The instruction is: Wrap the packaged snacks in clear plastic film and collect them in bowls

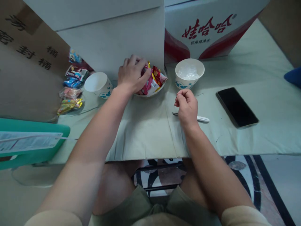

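Note:
My left hand point(133, 73) rests over a bowl point(154, 93) heaped with small wrapped snack packets point(154, 80). Its fingers are bent and apart, with thumb and forefinger touching the wrappers; some fingertips are hidden. Just in front of a paper cup point(187, 84) with blue print, my right hand point(187, 105) is closed in a pinch. Whatever may be between its fingertips is too small to make out. Clear plastic point(188, 73) lies inside that cup. Partly behind the right wrist lies a small tool with a white handle point(202, 119) and a dark metal tip.
Another paper cup point(97, 83) stands left of the bowl, beside several wrapped snacks point(71, 84). White cartons point(110, 44) line the back, and a brown box point(25, 72) stands left. A phone point(237, 107) lies at right. A green container point(35, 135) is at the left edge.

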A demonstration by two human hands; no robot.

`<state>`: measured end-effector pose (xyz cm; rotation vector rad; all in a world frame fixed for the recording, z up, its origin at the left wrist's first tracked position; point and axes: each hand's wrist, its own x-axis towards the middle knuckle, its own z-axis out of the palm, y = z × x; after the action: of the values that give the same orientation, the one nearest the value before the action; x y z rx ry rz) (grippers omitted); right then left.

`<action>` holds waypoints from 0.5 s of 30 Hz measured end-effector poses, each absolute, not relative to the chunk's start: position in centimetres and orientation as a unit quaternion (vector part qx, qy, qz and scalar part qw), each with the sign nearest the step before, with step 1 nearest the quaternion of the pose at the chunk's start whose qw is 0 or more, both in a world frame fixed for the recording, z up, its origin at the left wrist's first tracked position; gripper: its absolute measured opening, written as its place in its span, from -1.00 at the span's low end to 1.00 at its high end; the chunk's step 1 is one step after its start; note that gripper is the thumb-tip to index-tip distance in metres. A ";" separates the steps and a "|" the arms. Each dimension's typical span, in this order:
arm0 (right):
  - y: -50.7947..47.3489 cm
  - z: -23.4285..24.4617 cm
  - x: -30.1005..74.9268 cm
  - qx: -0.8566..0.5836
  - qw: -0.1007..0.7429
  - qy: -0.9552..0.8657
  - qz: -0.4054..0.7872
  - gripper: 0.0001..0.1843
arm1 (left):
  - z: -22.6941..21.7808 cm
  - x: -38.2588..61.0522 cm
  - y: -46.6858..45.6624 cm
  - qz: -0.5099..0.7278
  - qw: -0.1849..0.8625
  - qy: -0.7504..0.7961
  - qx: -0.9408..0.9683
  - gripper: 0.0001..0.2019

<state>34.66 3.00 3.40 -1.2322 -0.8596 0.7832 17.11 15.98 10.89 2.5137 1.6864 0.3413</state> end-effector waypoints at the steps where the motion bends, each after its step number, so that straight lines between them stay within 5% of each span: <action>1: 3.0 3.4 34.7 -0.545 0.662 -0.381 0.347 -0.85 | 10.9 17.2 15.6 0.108 0.047 0.554 0.824 -0.32; 8: 2.6 3.7 35.1 -0.535 0.670 -0.374 0.353 -0.87 | 13.0 16.1 15.3 0.037 0.089 0.524 0.846 -0.29; 15: 1.9 3.6 35.6 -0.543 0.659 -0.381 0.356 -0.88 | 14.0 14.6 16.1 -0.099 0.066 0.446 0.887 0.39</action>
<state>35.64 1.92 3.61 -1.2283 -0.8631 0.8054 14.57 16.09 14.05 2.6751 1.3461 -0.2983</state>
